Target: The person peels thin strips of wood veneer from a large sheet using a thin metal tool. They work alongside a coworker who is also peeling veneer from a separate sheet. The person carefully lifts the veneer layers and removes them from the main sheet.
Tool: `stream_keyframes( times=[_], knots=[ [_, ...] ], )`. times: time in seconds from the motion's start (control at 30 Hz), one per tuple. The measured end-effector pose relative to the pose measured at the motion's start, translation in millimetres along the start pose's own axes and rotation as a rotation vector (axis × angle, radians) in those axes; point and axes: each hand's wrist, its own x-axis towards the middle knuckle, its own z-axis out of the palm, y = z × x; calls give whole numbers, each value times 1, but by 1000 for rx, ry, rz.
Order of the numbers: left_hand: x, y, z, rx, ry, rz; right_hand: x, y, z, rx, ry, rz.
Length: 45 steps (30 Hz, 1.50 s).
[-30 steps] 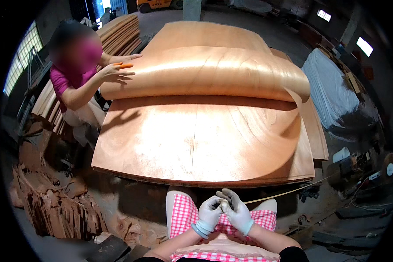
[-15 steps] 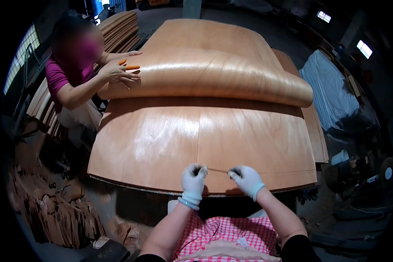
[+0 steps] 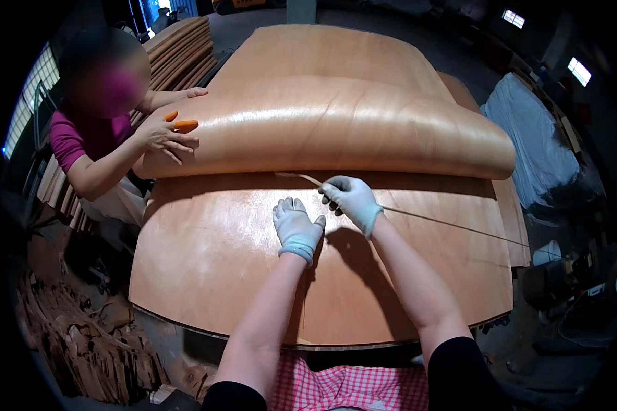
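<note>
Left hand is spread open, palm down on the wood sheet, well in from its near edge; right hand's pinching a thin strip that trails past the right edge.

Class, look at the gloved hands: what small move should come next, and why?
Probably the right hand should press the thin strip down by its loose end: it pinches the strip near that end, which points left beside the curled sheet, while the left hand lies flat on the lower sheet.
</note>
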Motion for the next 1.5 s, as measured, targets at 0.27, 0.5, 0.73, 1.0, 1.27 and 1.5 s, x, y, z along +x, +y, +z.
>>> stream_keyframes(
  times=[0.27, 0.5, 0.73, 1.0, 1.27, 1.5],
  knots=[
    [2, 6, 1, -67, -48, -10, 55, 58, -16, -488, 28, 313],
    [39, -5, 0, 3, -343, 269, 70, 77, -33, -604, -5, 238],
    [32, -13, 6, -32, -267, 245, 47, 56, -30, -482, 11, 354],
    [30, -9, 3, -91, -231, 231, 40, 69, -49, -575, 30, 314],
    [45, -12, 16, -117, -177, 285, 39, 72, -49, -531, 49, 306],
    [43, 6, 19, -136, -13, 142, 35, 73, -60, -571, 64, 260]
  ],
)
